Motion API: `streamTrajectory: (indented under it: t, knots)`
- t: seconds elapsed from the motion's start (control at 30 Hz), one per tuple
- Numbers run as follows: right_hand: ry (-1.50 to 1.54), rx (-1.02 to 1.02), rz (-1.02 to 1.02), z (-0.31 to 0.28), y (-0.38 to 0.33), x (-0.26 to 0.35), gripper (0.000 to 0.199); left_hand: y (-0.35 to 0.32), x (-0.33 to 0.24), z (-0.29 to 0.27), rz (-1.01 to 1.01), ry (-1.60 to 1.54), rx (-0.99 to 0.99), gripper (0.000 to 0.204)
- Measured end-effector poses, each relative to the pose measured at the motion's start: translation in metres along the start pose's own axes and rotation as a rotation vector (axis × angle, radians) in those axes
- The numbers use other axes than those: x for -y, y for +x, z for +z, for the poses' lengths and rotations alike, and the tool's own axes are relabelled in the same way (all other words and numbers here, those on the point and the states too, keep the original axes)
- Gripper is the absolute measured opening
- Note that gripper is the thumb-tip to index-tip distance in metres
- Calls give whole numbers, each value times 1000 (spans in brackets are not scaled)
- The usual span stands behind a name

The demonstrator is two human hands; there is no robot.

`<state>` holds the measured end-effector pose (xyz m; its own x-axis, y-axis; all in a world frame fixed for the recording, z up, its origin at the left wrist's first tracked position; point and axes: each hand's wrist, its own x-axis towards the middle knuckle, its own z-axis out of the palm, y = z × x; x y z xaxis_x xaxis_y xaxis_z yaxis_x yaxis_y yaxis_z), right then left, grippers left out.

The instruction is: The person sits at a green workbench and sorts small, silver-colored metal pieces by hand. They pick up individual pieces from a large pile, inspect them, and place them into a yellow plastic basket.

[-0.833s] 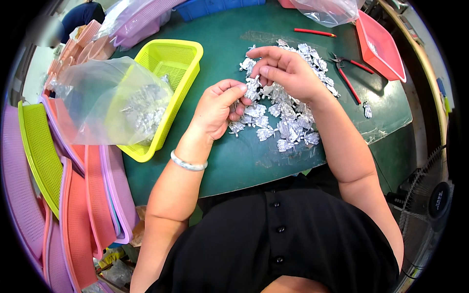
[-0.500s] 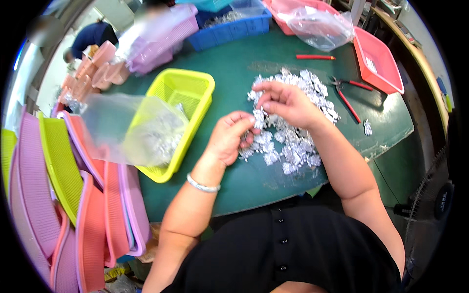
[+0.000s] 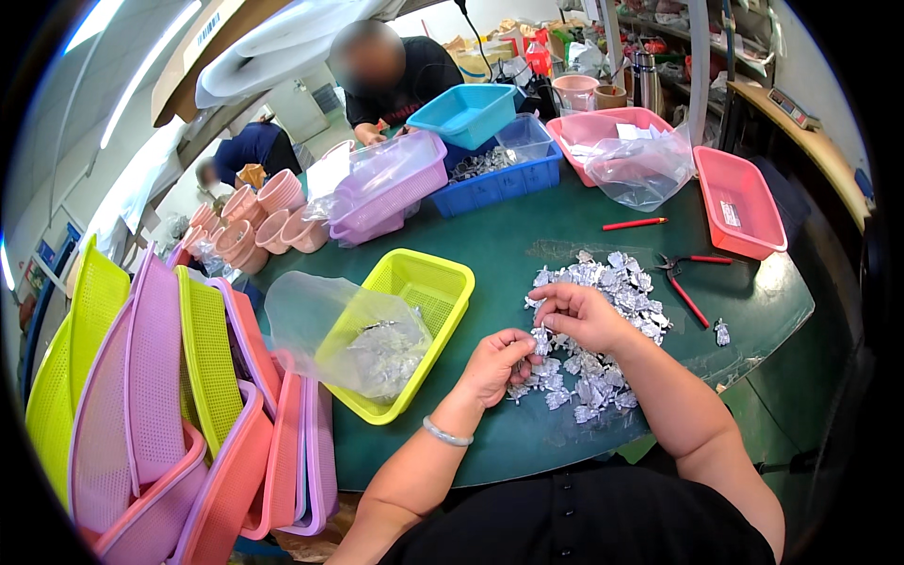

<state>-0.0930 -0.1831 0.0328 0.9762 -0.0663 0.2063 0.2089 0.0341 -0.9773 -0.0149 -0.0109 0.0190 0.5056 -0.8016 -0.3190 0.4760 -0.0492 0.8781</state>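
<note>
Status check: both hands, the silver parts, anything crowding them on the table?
Left hand and right hand pinch one small silver part between them, over the pile of silver parts. Yellow basket with plastic bag sits left. Red-handled pliers lie right, apart.

Yellow basket [image 3: 443,282] close left of hands, pliers [image 3: 680,282] right, open green table [image 3: 508,240] beyond

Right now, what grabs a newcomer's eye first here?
The heap of small silver metal parts mid-table, where the left hand and right hand pinch one piece between them. Just left sits a yellow basket holding a clear plastic bag of the same parts. At far left, stacked yellow, purple and pink baskets stand on edge.
</note>
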Motion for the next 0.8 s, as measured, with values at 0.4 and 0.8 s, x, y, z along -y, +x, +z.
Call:
streamTrajectory:
  t: [0.4, 0.8]
  knots:
    - [8, 0, 10, 2, -1, -2, 34, -2, 0, 1, 7, 14, 32, 6]
    - [-35, -5, 13, 2, 0, -1, 33, 2, 2, -1, 9, 15, 35, 5]
